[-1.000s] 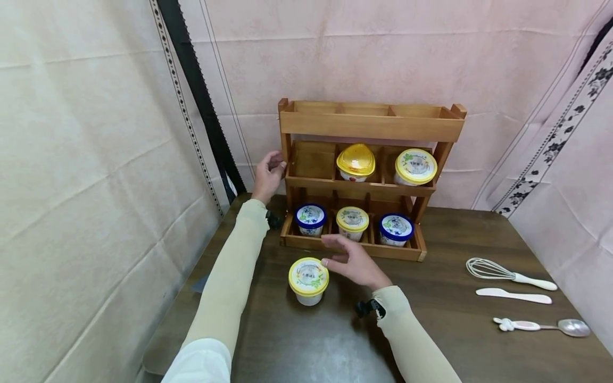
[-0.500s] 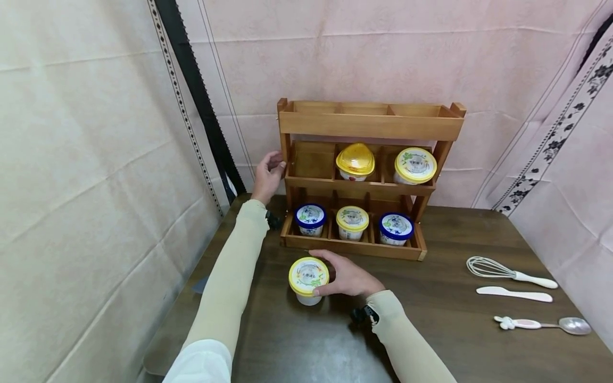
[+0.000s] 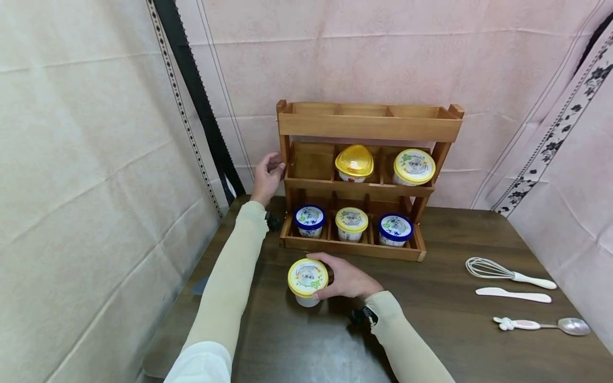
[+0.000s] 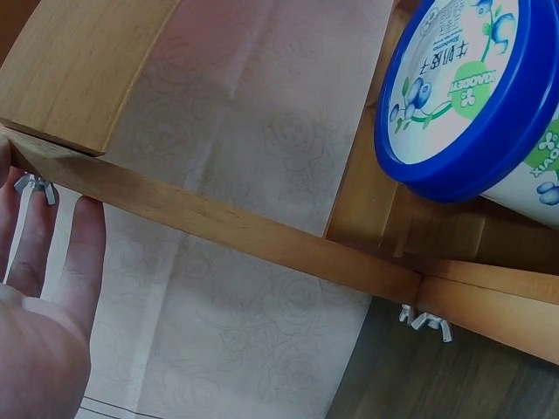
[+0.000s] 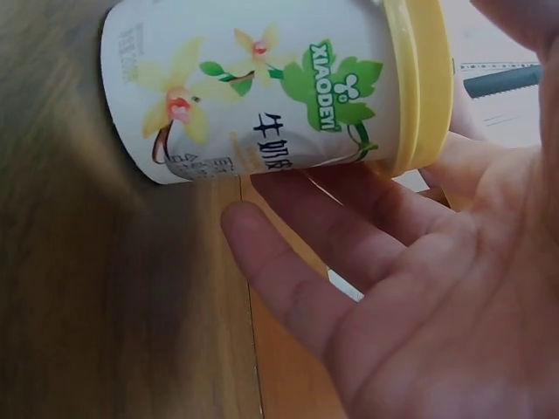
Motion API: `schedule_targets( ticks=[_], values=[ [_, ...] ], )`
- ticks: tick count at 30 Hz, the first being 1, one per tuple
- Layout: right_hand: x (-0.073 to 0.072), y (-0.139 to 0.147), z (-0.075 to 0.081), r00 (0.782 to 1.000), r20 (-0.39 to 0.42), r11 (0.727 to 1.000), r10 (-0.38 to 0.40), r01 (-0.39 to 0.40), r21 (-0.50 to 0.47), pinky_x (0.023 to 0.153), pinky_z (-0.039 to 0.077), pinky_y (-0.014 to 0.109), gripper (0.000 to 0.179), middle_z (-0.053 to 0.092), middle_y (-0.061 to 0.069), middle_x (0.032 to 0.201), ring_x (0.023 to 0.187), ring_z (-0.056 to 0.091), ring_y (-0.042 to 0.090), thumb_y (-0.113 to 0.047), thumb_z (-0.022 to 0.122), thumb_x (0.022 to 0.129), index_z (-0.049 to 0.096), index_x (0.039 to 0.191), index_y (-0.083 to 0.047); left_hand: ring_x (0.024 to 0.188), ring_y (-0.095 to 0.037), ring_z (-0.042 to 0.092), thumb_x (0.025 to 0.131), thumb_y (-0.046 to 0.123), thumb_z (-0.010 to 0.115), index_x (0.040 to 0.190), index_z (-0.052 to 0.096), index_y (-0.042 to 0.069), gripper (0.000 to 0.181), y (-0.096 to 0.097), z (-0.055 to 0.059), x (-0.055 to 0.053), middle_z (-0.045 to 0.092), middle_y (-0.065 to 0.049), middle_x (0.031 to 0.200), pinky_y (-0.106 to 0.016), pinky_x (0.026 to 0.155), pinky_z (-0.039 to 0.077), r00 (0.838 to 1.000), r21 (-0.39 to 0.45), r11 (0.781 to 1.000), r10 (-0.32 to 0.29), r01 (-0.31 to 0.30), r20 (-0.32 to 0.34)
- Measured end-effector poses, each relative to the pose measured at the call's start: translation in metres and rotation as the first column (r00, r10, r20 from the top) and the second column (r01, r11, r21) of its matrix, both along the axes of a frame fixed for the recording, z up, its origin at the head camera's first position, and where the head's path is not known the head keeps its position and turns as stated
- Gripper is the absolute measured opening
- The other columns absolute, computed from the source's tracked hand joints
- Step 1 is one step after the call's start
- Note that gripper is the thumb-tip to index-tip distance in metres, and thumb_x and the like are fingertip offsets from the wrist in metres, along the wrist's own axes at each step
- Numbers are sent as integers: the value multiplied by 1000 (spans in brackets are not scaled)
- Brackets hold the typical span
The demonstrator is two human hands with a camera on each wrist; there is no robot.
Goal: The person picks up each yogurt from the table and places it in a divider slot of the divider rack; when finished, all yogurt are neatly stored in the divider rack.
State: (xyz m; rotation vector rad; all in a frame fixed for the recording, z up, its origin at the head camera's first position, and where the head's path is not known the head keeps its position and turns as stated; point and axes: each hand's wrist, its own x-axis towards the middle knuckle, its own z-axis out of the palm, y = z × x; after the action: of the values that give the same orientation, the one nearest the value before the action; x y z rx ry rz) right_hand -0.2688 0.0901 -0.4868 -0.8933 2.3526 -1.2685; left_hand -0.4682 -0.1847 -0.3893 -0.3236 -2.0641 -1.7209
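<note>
A white tub with a yellow lid [image 3: 307,277] is on the dark table, just in front of the wooden rack [image 3: 371,128]. My right hand [image 3: 346,277] holds this tub from its right side, thumb at the near side and index finger at the back. In the right wrist view the tub's printed side [image 5: 262,96] shows flowers and lettering, and the lower fingers [image 5: 279,275] are held apart from it. My left hand [image 3: 267,180] rests against the rack's left post; the left wrist view shows straight fingers [image 4: 83,262] at the post's edge, beside a wing nut [image 4: 37,188].
Along the bottom tier stand two blue-lidded tubs [image 3: 309,221] [image 3: 395,230] and a yellow-lidded one [image 3: 351,224]. The middle tier holds a domed yellow-lidded tub [image 3: 354,163] and a flat yellow-lidded tub [image 3: 414,166]. At right lie a whisk [image 3: 510,273], a white knife [image 3: 513,294] and a spoon [image 3: 541,325].
My right hand has come down and left from above the tub's right side and now has thumb and finger round the tub. My left hand has stayed at the rack's post.
</note>
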Motion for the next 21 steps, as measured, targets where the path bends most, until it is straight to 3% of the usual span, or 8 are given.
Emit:
schedule_targets(
  ticks=[12,21],
  values=[
    [-9,4,9,994,-78,997,-80,78,-23,120,42,55,93,55,-6,154,139,53,19,-48,92,79,47,158,-29,124,-21,61,107,20,65,140,64,21,33,0,-3,-1,65,-6,133,-42,110,53,1000,1,1000,-3,3,16],
    [-29,3,32,991,-72,989,-117,110,-96,109,53,52,95,54,-2,153,135,55,25,-49,91,81,42,161,-29,123,-22,61,106,18,65,138,64,17,32,0,-3,-4,66,-7,131,-41,111,51,1000,5,1000,4,-4,-8]
  ],
)
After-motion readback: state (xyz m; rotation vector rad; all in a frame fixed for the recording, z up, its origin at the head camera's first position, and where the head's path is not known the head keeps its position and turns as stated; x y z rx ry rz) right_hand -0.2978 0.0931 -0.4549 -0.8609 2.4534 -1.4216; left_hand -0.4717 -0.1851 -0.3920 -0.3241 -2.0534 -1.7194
